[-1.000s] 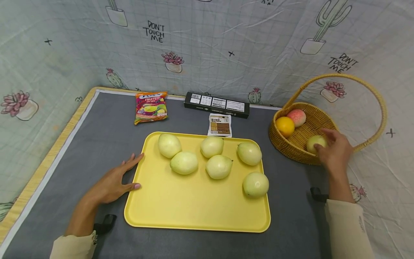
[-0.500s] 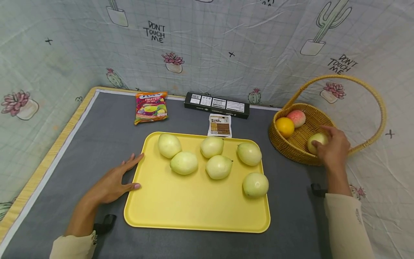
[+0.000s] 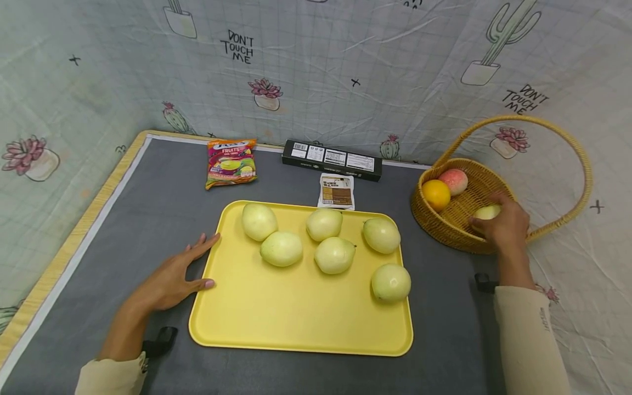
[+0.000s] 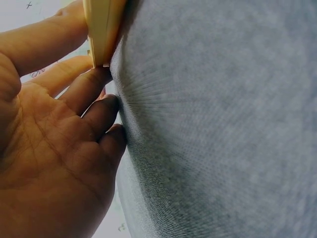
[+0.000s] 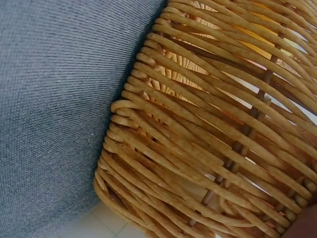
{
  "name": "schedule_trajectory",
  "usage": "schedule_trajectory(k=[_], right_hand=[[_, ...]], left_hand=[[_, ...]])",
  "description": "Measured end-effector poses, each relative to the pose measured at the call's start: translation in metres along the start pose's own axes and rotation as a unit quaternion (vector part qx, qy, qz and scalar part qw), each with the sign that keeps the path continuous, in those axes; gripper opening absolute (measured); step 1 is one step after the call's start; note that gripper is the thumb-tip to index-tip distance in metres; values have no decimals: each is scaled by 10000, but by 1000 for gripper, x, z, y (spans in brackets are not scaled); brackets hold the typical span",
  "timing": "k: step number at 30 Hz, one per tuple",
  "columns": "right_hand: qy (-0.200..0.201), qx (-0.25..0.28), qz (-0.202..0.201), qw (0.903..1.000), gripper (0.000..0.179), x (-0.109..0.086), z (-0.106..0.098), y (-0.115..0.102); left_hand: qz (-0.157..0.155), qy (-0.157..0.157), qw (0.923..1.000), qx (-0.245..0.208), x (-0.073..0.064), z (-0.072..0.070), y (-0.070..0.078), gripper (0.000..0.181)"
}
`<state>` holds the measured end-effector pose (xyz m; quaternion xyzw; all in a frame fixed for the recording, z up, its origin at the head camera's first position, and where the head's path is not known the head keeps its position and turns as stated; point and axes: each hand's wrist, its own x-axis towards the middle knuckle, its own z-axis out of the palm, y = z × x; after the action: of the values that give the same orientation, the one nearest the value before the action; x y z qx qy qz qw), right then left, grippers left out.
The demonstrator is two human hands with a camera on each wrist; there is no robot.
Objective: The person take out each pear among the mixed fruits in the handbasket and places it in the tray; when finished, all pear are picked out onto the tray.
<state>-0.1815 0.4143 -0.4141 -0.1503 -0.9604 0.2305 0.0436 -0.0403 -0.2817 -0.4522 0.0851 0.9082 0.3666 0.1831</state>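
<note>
My right hand (image 3: 508,222) reaches into the wicker basket (image 3: 446,233) at the right, its fingers and thumb around a pale green pear (image 3: 489,212) that it partly covers. In the right wrist view the woven basket wall (image 5: 198,124) hides most of this hand. An orange (image 3: 436,195) and a pink peach (image 3: 453,181) lie in the basket's far left part. My left hand (image 3: 170,282) rests at the left rim of the yellow tray (image 3: 296,312), thumb and fingers spread along it. In the left wrist view its fingertips touch the grey cloth beside the tray edge (image 4: 101,29).
Several pale green pears, one near the tray's right rim (image 3: 390,282), lie on the tray. Behind it are a colourful candy bag (image 3: 230,163), a long black box (image 3: 331,159) and a small white-and-brown packet (image 3: 336,191). The basket's tall handle (image 3: 585,164) arches at the right.
My right hand has shifted slightly left and turned over the pear, which now shows less and sits a little to the right in the basket. The left hand has stayed put.
</note>
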Motion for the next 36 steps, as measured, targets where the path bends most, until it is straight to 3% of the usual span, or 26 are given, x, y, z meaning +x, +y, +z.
schedule_trajectory(k=[6, 16, 24, 36], right_hand=[[-90, -142, -90, 9998, 68, -1, 1, 1], [-74, 289, 248, 9992, 65, -8, 0, 1], [369, 508, 134, 9979, 67, -17, -6, -13], [1133, 938, -428, 9882, 56, -40, -18, -60]], left_hand=[[19, 5, 10000, 4, -1, -1, 2, 105], [28, -42, 10000, 16, 0, -3, 3, 105], [42, -17, 10000, 73, 0, -2, 2, 106], [59, -12, 10000, 52, 0, 0, 0, 105]])
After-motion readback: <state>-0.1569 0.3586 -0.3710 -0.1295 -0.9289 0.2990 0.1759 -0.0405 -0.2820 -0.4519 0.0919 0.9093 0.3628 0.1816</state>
